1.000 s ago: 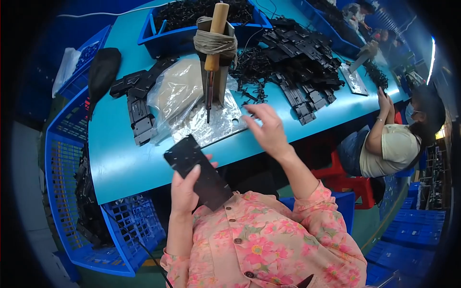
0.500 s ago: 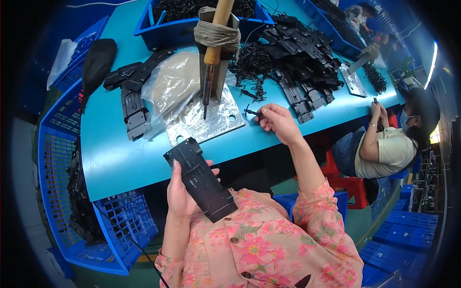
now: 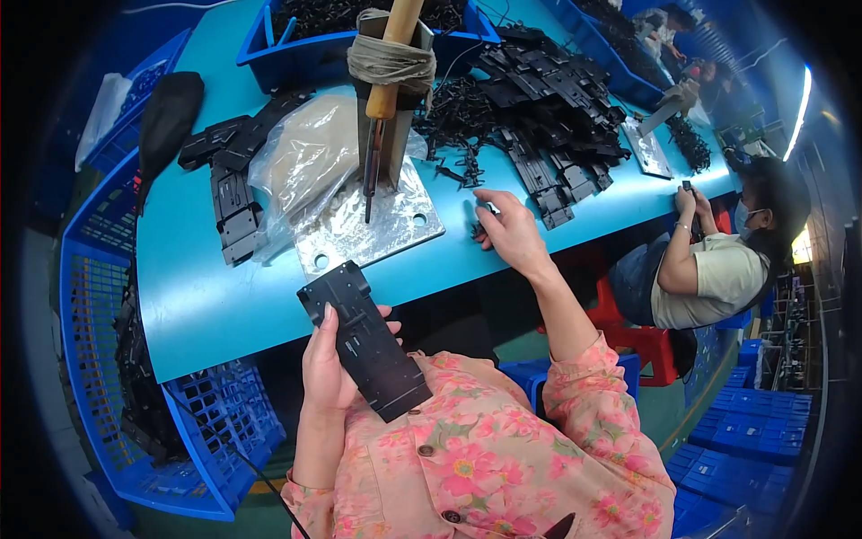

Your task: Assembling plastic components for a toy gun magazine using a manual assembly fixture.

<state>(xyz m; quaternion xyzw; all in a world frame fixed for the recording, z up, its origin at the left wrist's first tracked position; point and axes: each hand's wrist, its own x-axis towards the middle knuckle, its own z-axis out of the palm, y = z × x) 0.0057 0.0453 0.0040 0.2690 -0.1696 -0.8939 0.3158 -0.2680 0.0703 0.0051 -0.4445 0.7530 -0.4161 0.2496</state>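
My left hand (image 3: 328, 364) grips a black plastic panel (image 3: 368, 346) by its left edge, thumb on top and fingertips showing at the far side. The panel is tilted in front of my chest, below the table edge. Over the front of the table, my right hand (image 3: 514, 235) pinches a small black plastic part (image 3: 492, 208), mostly hidden by the fingers. Left of that hand, an iron with a wooden handle (image 3: 382, 101) and a thin metal tip is bound with cloth to an upright post. The post stands on a shiny metal plate (image 3: 404, 220).
Piled black panels (image 3: 557, 117) and tangled small black parts (image 3: 458, 117) lie beyond my right hand. A blue bin (image 3: 296, 63) stands at the back. A plastic bag (image 3: 301, 153) lies beside the plate. Blue crates (image 3: 229, 422) stand at left. Another person (image 3: 709, 269) sits at right.
The small part stuck out leftward from my right fingertips before; now it is turned in among the fingers. My left hand still holds the panel. The whole view has shifted slightly.
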